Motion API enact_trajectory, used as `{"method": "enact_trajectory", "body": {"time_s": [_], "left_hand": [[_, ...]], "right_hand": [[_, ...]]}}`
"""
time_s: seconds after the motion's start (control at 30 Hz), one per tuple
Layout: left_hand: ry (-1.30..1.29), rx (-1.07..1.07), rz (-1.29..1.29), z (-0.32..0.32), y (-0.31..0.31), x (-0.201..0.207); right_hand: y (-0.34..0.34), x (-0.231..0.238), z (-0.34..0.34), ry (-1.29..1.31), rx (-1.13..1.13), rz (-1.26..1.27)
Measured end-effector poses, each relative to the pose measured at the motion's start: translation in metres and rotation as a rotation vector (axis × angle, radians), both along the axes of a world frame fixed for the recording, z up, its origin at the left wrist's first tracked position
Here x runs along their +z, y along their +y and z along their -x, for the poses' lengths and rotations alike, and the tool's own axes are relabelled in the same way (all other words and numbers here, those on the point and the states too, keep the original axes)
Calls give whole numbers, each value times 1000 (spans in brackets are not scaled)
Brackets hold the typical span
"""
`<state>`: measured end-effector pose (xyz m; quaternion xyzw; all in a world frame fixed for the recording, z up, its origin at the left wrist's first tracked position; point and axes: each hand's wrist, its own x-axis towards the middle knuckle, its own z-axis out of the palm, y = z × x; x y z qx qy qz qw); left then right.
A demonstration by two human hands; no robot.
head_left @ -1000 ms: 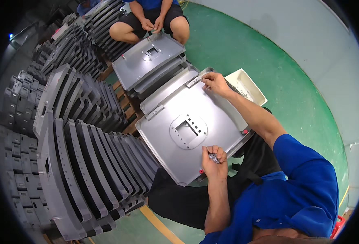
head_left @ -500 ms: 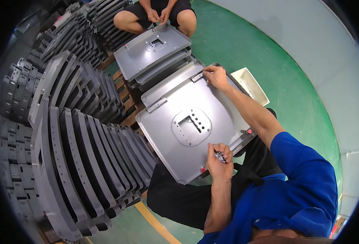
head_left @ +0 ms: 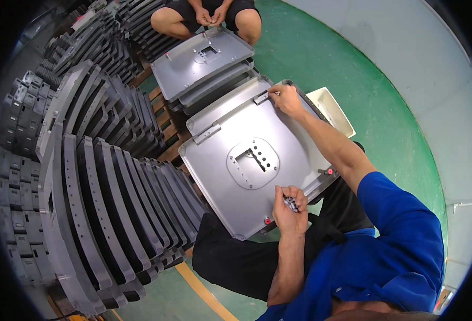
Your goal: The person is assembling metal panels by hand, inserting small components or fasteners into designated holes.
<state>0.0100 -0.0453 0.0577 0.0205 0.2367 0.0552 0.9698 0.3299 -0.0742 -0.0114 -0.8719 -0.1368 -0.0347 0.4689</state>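
Note:
A large silver metal panel (head_left: 209, 171) lies before me, with a raised rounded plate (head_left: 235, 174) and a rectangular cutout at its middle. My left hand (head_left: 290, 214) is closed around several small metal pieces (head_left: 291, 203), held above the panel's near edge. At the far right corner, the fingers of my right hand (head_left: 286, 100) pinch together beside a small metal bracket (head_left: 261, 97); whatever they grip is hidden. A second bracket (head_left: 207, 134) sits along the panel's far left side. Red-tipped posts stand at the near edge (head_left: 268, 220) and right edge (head_left: 329, 171).
A cream plastic bin (head_left: 332, 113) stands on the green floor beyond my right forearm. Stacked grey panels (head_left: 113, 208) crowd the left. Across from me, another person's hands (head_left: 210, 17) meet above a second stack of panels (head_left: 193, 69), near wooden pallet slats (head_left: 167, 131).
My right hand stays at the far corner bracket with only a slight shift. My left hand keeps its metal pieces, a touch higher. The other person's hands have moved slightly.

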Motion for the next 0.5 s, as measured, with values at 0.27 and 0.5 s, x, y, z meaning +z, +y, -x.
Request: {"method": "enact_trajectory", "body": {"time_s": [0.27, 0.5], "left_hand": [[31, 30, -9, -4, 1, 4], [127, 123, 11, -5, 12, -4]], "right_hand": [[-3, -4, -9, -11, 32, 30], [-15, 41, 48, 147, 213, -132]]}}
